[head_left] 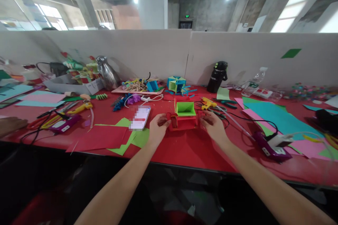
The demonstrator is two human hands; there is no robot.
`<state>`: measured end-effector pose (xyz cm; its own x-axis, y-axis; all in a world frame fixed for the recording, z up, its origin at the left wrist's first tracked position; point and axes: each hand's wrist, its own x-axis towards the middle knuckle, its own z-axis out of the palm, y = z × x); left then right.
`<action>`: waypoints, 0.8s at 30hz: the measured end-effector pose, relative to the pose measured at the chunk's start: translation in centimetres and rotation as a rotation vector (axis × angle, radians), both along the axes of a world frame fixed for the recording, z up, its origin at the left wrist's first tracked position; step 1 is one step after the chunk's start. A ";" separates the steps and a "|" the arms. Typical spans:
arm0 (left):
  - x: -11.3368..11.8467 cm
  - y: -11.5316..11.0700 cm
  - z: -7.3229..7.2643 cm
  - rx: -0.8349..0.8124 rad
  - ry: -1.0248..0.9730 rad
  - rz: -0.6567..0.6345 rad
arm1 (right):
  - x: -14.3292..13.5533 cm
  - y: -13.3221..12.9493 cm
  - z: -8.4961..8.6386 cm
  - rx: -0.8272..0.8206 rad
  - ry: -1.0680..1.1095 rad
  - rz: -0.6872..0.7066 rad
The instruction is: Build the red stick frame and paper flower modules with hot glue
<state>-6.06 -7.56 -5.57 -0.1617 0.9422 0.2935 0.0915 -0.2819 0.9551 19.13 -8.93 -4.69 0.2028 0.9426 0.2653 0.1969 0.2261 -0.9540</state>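
Between my two hands, on the red table, stands a small red paper model (pixel 186 123) with an open green paper box (pixel 185 109) on top. My left hand (pixel 159 123) pinches the model's left side at a small red upright piece. On the other side, the fingers of my right hand (pixel 212 123) are closed on the model's right edge. Left of my left hand lies a lit phone (pixel 141 117), partly over green paper (pixel 141 137). A yellow glue gun (pixel 208 103) rests just behind my right hand.
Red sheets (pixel 101 137) lie at front left. Behind stand a steel flask (pixel 107 74), a tray of sticks (pixel 141 86), a blue-green paper model (pixel 176 85) and a black bottle (pixel 218 77). A purple box with a plug (pixel 271 147) and blue paper (pixel 280 117) lie right. Another person's hand (pixel 12 126) is far left.
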 end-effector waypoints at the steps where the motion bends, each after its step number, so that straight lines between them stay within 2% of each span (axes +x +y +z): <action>1: 0.0 0.1 0.0 -0.001 -0.009 -0.002 | 0.0 0.1 -0.1 0.003 0.008 0.004; 6: -0.1 0.4 0.3 -0.013 -0.013 -0.034 | 0.2 0.4 -0.7 0.024 0.030 0.027; 17: -1.6 1.8 1.4 -0.054 0.143 -0.176 | 0.2 0.7 -0.6 0.023 0.023 0.037; 24: -1.5 2.0 2.2 -0.081 0.206 -0.226 | 0.3 0.9 -0.6 0.009 0.001 0.036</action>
<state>-7.52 -5.53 -3.36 0.1097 0.9690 0.2213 0.2286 -0.2413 0.9431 19.48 -8.05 -5.34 0.1690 0.9469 0.2737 0.1880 0.2416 -0.9520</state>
